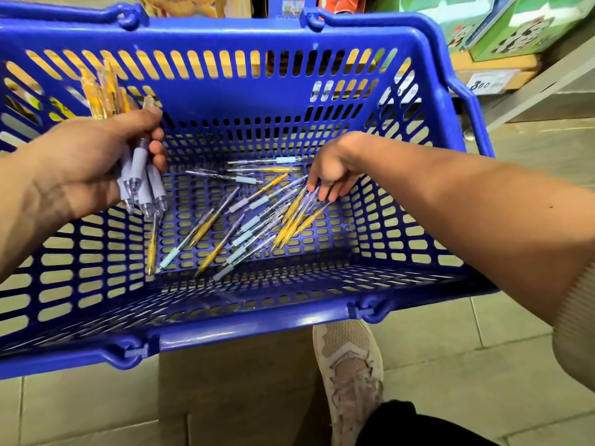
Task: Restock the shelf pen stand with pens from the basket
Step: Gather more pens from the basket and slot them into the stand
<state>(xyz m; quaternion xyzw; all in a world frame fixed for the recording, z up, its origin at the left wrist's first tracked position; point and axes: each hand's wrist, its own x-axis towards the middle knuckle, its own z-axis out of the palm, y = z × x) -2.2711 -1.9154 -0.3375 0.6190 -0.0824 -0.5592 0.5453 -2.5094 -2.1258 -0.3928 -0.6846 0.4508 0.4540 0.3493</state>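
The left grip (93, 162) clasps a pen bundle (141, 185), tips down; the right grip (328, 177), unclenched, touches diagonal loose pens (291, 222).

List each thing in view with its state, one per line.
Basket: open top, handles folded down.
Loose pens: lying scattered on the basket floor.
Pen bundle: held, tips pointing down.
Left hand: grips the pen bundle.
Right hand: fingertips on the loose pens; hold unclear.
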